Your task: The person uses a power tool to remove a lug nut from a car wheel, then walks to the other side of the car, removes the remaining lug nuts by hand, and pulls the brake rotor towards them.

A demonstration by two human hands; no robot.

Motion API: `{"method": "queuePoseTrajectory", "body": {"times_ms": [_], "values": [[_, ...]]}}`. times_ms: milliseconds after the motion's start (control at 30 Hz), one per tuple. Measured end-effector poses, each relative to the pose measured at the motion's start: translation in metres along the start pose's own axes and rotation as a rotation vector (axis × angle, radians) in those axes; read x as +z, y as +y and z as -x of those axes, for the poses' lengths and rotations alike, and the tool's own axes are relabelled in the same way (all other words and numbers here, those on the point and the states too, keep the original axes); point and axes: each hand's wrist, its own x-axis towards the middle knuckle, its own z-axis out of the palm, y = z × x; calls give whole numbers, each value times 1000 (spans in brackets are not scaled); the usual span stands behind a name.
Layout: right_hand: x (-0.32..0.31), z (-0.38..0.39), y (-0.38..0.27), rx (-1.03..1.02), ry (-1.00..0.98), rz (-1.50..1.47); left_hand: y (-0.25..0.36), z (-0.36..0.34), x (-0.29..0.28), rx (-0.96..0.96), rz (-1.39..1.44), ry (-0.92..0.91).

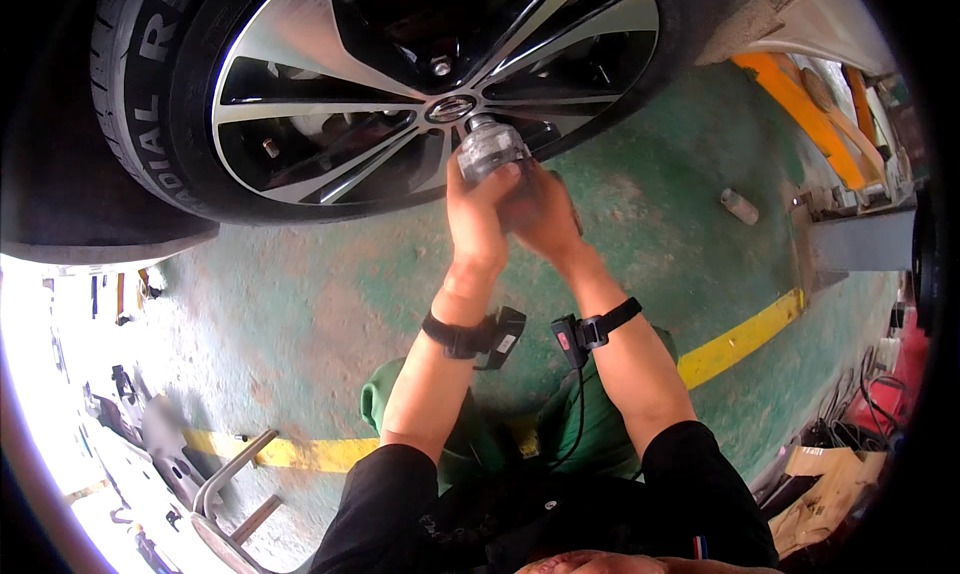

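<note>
Both my hands are closed round an impact wrench (492, 148) with a worn, greyish metal nose. My left hand (473, 219) wraps its near left side; my right hand (548, 214) grips the darker body behind, partly hidden by the left. The tool's front end meets the lower right of the hub of a car wheel (300, 34), just beside the round centre cap (450, 108). Whether its socket sits on a nut cannot be made out. A bare lug nut (440, 66) shows above the cap. Around the black and silver wheel runs a black tyre (150, 114).
The green painted floor (300, 304) is scuffed, with a yellow line (740, 339) across it. An orange lift arm (805, 114) and a small bottle or can (739, 206) are at the right. A metal-framed stool (235, 474) stands lower left; cardboard (825, 494) lies lower right.
</note>
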Motion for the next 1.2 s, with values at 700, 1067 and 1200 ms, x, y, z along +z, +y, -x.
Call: {"method": "queuePoseTrajectory", "body": {"times_ms": [700,1067,1200], "values": [[-8,-2,-6,-16,-39,83,1,0,-5,-49,91,-29],[-19,-1,-37,165,-86,336,9,-35,-19,-368,501,-320],[-14,-6,-20,125,-119,358,1,-51,-22,-359,455,-298]]}}
